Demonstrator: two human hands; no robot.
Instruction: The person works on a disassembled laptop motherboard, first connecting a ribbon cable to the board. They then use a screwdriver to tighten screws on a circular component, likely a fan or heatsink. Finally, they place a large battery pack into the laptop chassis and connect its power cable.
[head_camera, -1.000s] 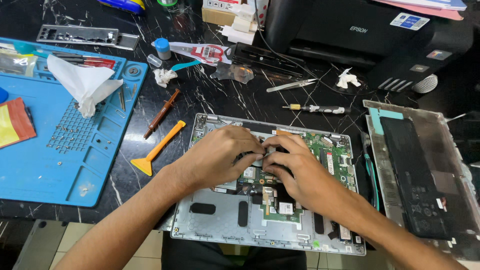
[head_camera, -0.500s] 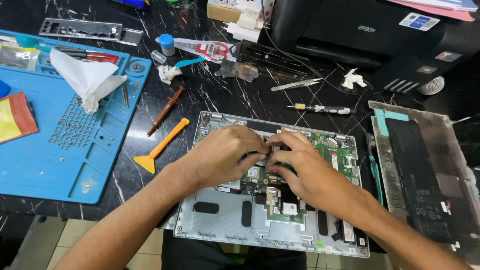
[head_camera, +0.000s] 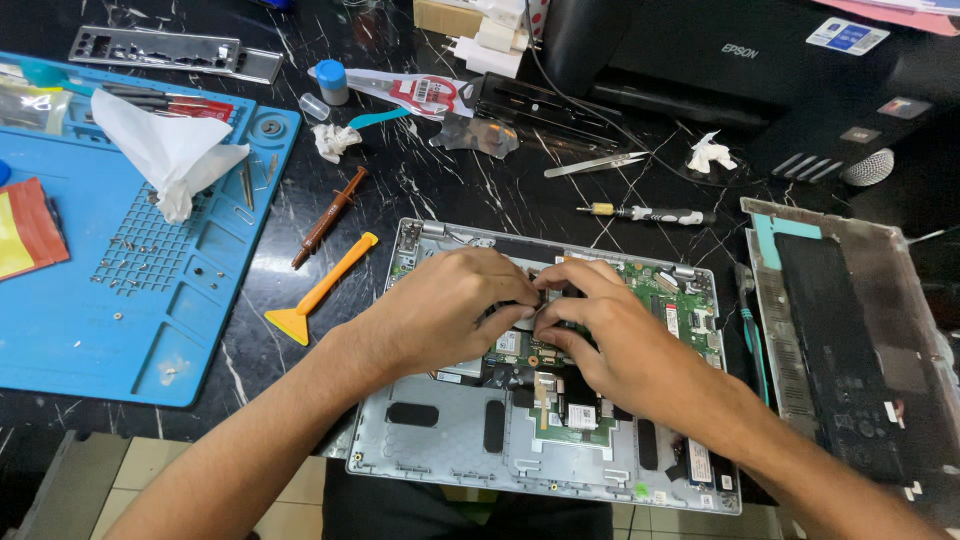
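Black marble tabletop (head_camera: 450, 190) with white veins, evenly lit; beige tiled floor (head_camera: 90, 480) below near edge.

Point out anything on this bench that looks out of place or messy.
Loose screws lie scattered on the blue mat rather than sorted in its trays. Crumpled tissue sits on the mat, with smaller wads on the black table. Both hands, left and right, work inside the opened laptop.
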